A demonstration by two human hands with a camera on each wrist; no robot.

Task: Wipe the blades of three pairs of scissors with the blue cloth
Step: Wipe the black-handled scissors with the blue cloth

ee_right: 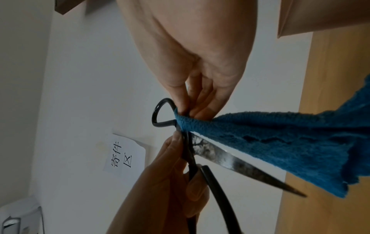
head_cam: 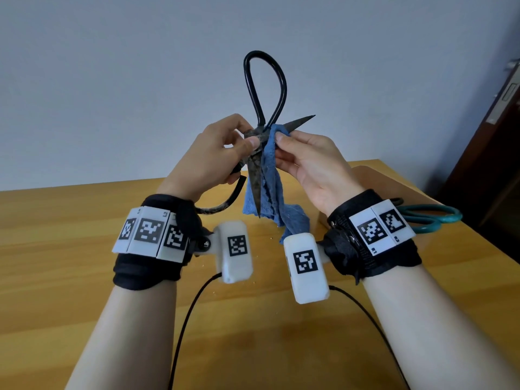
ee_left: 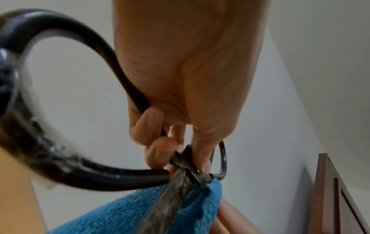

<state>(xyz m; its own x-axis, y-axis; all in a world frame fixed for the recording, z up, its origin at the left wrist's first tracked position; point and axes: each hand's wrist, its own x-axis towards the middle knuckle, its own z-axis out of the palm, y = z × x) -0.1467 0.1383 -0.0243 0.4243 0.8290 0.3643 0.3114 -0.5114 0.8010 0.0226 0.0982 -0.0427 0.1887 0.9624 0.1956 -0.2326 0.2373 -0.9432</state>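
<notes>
Black iron scissors (head_cam: 264,88) with big loop handles are held wide open above the wooden table (head_cam: 84,249). My left hand (head_cam: 249,137) pinches them at the pivot, and its fingers (ee_left: 160,152) also curl on a handle loop. One mottled blade (head_cam: 255,190) points down; the other (head_cam: 301,121) points up to the right. My right hand (head_cam: 281,137) pinches the blue cloth (head_cam: 271,190) round that upper blade close to the pivot, the rest hanging loose. The right wrist view shows the cloth (ee_right: 280,142) folded over one blade, beside the bare blade (ee_right: 240,164). Teal-handled scissors (head_cam: 430,218) lie on the table, partly hidden behind my right wrist.
A tan board (head_cam: 399,181) lies on the table's right side under the teal scissors. A dark wooden door (head_cam: 489,164) stands at the right. Black cables (head_cam: 183,319) run from the wrist cameras over the near table. A paper note (ee_right: 124,153) hangs on the wall.
</notes>
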